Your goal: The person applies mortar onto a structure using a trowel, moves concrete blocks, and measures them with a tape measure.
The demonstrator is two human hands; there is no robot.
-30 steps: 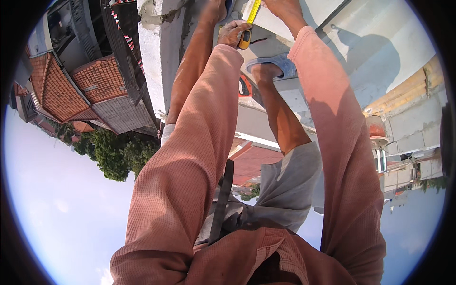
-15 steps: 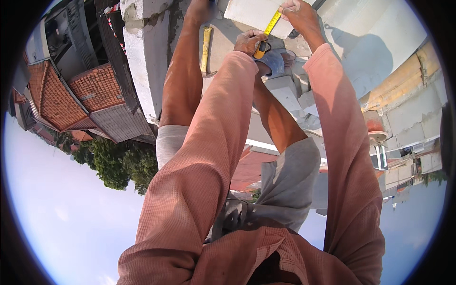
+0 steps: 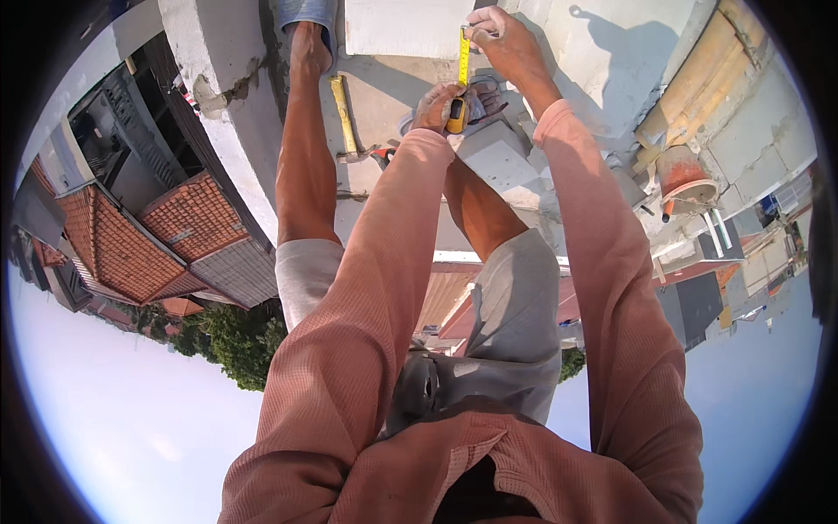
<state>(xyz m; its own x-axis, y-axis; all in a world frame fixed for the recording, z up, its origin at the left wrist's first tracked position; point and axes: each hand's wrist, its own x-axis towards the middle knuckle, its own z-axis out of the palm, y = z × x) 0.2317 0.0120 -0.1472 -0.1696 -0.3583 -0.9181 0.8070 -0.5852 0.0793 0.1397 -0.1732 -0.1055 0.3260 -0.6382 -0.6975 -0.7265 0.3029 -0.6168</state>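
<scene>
A tape measure [image 3: 456, 115] with a yellow and black case is gripped in my left hand [image 3: 434, 106]. Its yellow blade [image 3: 464, 59] is drawn out a short way, pointing away from me. The fingers of my right hand [image 3: 508, 44] pinch the blade's far end. Just left of the blade lies a white block [image 3: 403, 26] with a smooth, flat face. A hammer [image 3: 344, 113] with a yellow handle rests on the grey surface between my left leg and my left hand. My right foot is partly hidden behind my left hand and the tape case.
Pale block pieces [image 3: 502, 162] lie near my right foot. Further right stands a reddish bucket [image 3: 685, 175] beside yellowish boards [image 3: 698, 74]. A rough white pillar [image 3: 223, 87] rises left of my left leg, with tiled roofs [image 3: 113, 231] lower down beyond it.
Both hands have shifted with the tape measure, and the blade, which crossed the white block's corner, now stands straighter beside its right edge. My view has also shifted, showing more of the hammer and bucket.
</scene>
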